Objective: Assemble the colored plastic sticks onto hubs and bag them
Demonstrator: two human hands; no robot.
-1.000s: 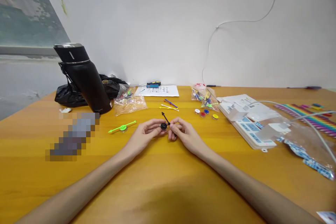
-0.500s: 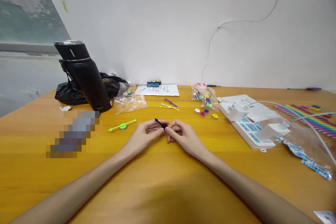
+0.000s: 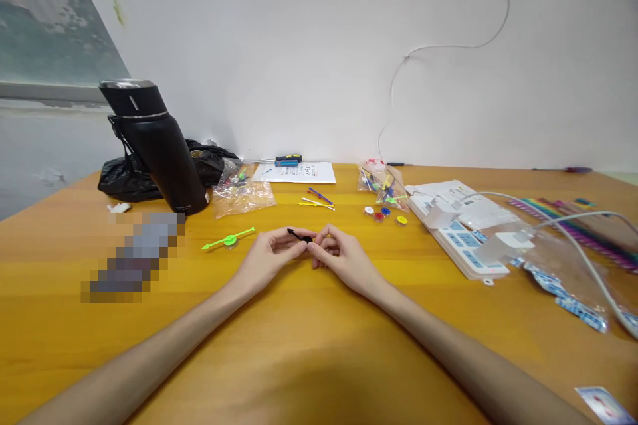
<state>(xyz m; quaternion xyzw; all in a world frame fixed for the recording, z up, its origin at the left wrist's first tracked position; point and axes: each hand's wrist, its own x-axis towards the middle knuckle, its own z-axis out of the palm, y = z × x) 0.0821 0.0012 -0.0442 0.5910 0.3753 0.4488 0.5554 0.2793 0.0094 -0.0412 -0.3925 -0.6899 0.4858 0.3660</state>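
Observation:
Between both hands, over the middle of the table, is a black arrow spinner [image 3: 298,235], its pointed tip toward the upper left. My left hand [image 3: 264,257] pinches it from one side, thumb and fingers closed at its round hub. From the other side my right hand [image 3: 346,257] grips the hub with thumb and fingertips, which partly hide it. Left of my hands lies a green arrow spinner [image 3: 230,240] on a clear base. Beyond them rest a blue arrow [image 3: 320,196] and a pair of white and yellow arrows [image 3: 317,203]. Several small round bases, including a yellow one [image 3: 401,220], lie right.
A tall black bottle [image 3: 167,153] and a pixelated flat object [image 3: 137,252] occupy the left side. Plastic bags of parts [image 3: 381,182] and a paper sheet [image 3: 299,173] lie at the back. On the right, a power strip [image 3: 468,255] carries chargers and white cables.
The view has shifted slightly, so most things appear a little farther left. Both hands keep their hold, and the black arrow lies at a slightly flatter slant.

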